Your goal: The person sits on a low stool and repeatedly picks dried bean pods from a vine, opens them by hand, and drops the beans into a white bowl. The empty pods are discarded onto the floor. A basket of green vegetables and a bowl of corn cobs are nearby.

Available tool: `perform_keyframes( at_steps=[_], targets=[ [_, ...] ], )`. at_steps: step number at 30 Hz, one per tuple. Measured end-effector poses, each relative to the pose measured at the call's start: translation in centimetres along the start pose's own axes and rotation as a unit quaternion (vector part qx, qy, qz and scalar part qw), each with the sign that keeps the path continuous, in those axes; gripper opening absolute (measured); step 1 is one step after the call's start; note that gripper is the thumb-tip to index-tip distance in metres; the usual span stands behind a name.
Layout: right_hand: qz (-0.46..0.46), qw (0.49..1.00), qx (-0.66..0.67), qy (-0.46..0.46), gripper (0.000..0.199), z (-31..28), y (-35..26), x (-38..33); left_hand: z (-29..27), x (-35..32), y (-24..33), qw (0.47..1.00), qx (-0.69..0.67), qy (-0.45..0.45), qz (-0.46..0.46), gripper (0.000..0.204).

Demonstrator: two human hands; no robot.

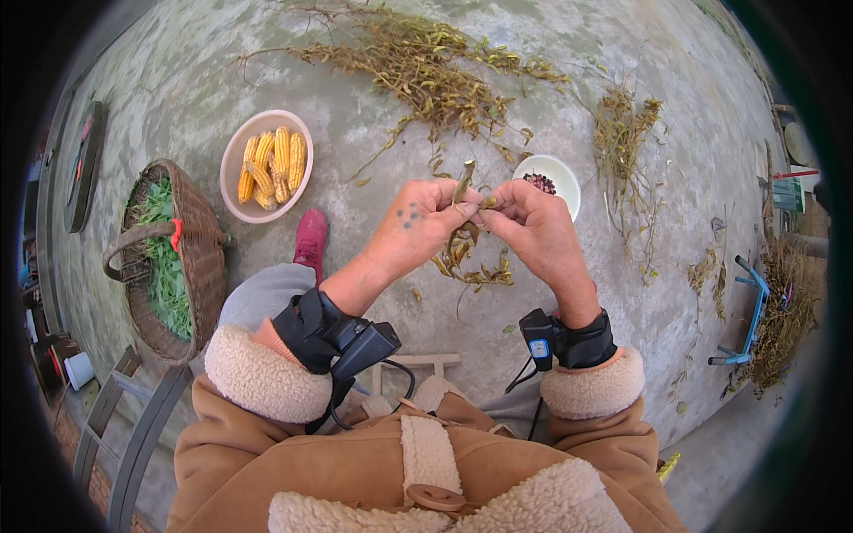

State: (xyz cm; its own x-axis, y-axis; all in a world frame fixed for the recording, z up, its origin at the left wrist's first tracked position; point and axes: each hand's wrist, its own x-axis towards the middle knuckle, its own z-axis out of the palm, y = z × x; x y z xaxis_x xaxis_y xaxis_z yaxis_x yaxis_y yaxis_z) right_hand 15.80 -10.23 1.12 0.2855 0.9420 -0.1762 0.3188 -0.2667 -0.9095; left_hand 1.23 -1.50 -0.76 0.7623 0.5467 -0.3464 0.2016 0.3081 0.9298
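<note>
My left hand [404, 222] is closed around a dried bean stalk [464, 182], whose thick end sticks up above the thumb. Withered brown-yellow leaves and pods [471, 266] hang from it below the hands. Thumb and fingers of my right hand [538, 226] pinch a small greenish-yellow pod [488, 202] right beside the left fingertips. Just beyond the right hand stands a white bowl [573, 188] with dark red and purple beans [540, 182] in it, partly hidden by that hand.
Dried bean plants [435, 75] lie heaped ahead, with another bunch [622, 133] to the right. At left are a pink basin [233, 147] of corn cobs [283, 155] and a wicker basket [200, 266] of green leaves. A blue metal frame [753, 311] stands far right.
</note>
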Motion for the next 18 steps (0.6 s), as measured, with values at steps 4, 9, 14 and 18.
perform_keyframes(
  at_steps=[4, 9, 14, 18],
  targets=[
    [0.006, 0.999, -0.048, -0.025, 0.016, -0.5, -0.2, -0.2, 0.1, 0.0, -0.1, 1.000, 0.024, 0.000, -0.006, 0.017],
    [0.004, 0.999, 0.037, -0.021, 0.013, -0.4, 0.3, 0.0, 0.0, 0.0, 0.1, 1.000, -0.016, -0.004, 0.004, 0.017],
    [0.034, 0.990, 0.105, 0.086, 0.007, -1.1, 1.6, 0.3, -0.1, 0.1, 0.2, 1.000, -0.024, 0.011, -0.010, 0.018],
    [0.036, 0.988, -0.012, 0.150, 0.008, -4.1, 4.7, 0.9, -0.4, 0.2, 0.3, 0.999, -0.037, 0.020, 0.008, 0.019]
  ],
)
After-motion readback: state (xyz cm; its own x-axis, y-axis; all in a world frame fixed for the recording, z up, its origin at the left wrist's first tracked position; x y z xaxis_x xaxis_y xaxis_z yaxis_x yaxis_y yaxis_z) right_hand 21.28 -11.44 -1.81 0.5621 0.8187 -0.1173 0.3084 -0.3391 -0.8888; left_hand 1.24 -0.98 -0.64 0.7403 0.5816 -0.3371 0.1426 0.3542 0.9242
